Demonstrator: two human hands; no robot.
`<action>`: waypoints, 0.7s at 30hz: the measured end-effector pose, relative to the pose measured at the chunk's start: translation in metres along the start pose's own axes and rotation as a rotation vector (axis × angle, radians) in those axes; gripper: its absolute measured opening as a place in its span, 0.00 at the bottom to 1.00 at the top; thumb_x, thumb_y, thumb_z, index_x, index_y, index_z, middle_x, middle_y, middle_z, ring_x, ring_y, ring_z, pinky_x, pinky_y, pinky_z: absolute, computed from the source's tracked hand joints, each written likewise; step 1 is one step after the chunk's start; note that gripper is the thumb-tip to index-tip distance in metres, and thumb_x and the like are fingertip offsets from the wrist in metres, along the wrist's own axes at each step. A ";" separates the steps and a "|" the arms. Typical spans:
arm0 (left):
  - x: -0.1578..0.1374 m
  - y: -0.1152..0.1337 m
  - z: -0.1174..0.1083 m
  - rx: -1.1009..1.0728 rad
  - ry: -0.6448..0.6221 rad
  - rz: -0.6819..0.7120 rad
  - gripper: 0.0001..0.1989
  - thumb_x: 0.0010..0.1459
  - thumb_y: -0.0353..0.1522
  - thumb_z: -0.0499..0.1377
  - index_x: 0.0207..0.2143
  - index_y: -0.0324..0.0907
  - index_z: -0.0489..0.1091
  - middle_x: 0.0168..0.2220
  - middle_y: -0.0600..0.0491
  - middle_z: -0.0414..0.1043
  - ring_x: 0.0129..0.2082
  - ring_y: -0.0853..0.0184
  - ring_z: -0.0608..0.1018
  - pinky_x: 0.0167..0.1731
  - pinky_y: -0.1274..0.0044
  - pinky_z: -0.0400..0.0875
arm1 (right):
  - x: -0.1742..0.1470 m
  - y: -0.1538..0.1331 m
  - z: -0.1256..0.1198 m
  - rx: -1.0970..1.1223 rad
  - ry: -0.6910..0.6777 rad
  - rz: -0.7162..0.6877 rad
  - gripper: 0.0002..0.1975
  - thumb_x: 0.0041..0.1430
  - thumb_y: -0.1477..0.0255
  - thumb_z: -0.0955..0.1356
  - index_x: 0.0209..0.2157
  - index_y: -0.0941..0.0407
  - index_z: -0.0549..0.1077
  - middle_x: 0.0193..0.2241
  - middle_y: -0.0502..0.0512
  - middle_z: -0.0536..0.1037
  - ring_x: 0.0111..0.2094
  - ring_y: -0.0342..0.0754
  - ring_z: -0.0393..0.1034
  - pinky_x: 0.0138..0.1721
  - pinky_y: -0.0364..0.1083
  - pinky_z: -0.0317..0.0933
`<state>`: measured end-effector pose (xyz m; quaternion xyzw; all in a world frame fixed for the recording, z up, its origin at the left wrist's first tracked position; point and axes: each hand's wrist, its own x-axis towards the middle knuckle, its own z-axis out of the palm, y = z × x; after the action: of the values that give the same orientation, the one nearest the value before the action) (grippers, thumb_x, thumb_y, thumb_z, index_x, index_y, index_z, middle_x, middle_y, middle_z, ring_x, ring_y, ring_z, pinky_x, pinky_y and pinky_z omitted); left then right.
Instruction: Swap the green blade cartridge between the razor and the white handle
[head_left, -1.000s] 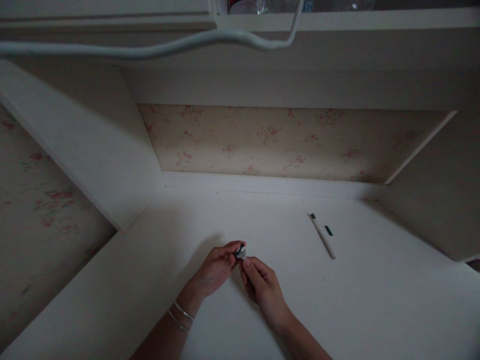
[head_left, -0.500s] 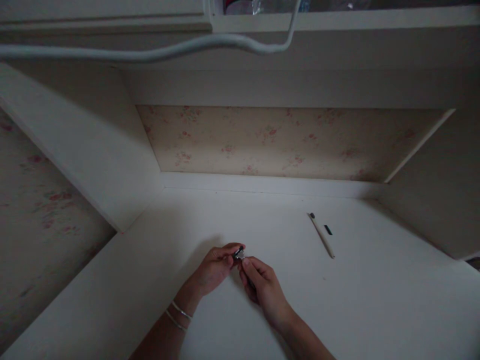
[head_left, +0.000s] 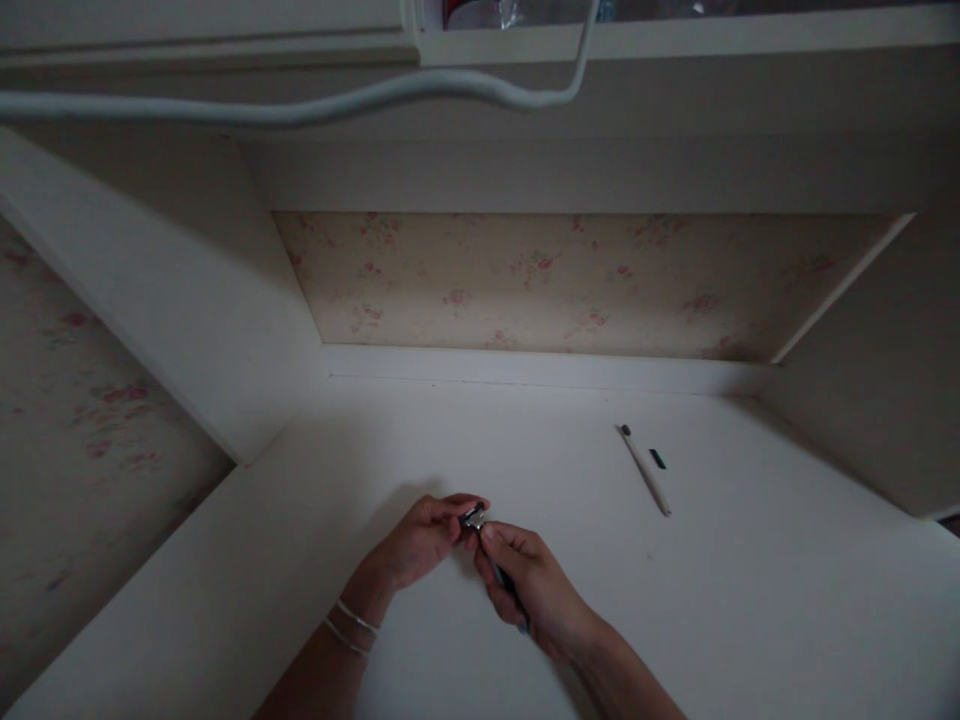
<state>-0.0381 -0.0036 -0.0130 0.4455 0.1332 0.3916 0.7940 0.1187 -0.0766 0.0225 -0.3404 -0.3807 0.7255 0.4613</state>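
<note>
What looks like a razor is held between my two hands, low in the middle of the view above the white desk top. My left hand (head_left: 420, 540) pinches the dark and silver head (head_left: 474, 517) between thumb and fingers. Wrapped round the dark handle (head_left: 510, 588) is my right hand (head_left: 532, 578), with its thumb near the silver neck. The handle's end shows below the fingers. Fingers cover part of the head, so whether it is joined to the handle I cannot tell.
On the white desk top (head_left: 712, 590), to the right, lie a slim beige pen-like stick (head_left: 645, 470) with a dark tip and a small dark strip (head_left: 658, 459). A pale bent tube (head_left: 300, 108) crosses the top, below a shelf (head_left: 675, 38). Side panels (head_left: 187, 300) flank the desk.
Both hands have shifted slightly down and apart at the wrists. My right hand has turned a little, so more of the dark handle shows. The things on the desk have stayed put.
</note>
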 end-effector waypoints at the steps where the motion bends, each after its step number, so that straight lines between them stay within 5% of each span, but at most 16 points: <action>1: 0.000 0.000 0.000 0.010 -0.002 0.003 0.13 0.48 0.35 0.67 0.38 0.45 0.78 0.47 0.46 0.71 0.28 0.72 0.71 0.32 0.75 0.64 | -0.001 0.000 0.001 0.008 0.000 0.004 0.18 0.60 0.57 0.64 0.28 0.59 0.67 0.17 0.43 0.60 0.11 0.33 0.44 0.10 0.37 0.36; 21: -0.004 0.008 -0.003 0.212 -0.063 -0.004 0.12 0.50 0.37 0.65 0.37 0.41 0.78 0.42 0.46 0.69 0.27 0.73 0.68 0.31 0.75 0.62 | 0.001 0.001 0.001 -0.115 -0.058 -0.004 0.22 0.59 0.52 0.63 0.33 0.58 0.67 0.18 0.41 0.57 0.11 0.34 0.45 0.09 0.36 0.39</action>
<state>-0.0468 -0.0022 -0.0087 0.5387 0.1497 0.3597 0.7470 0.1173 -0.0759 0.0219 -0.3444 -0.4355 0.7111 0.4314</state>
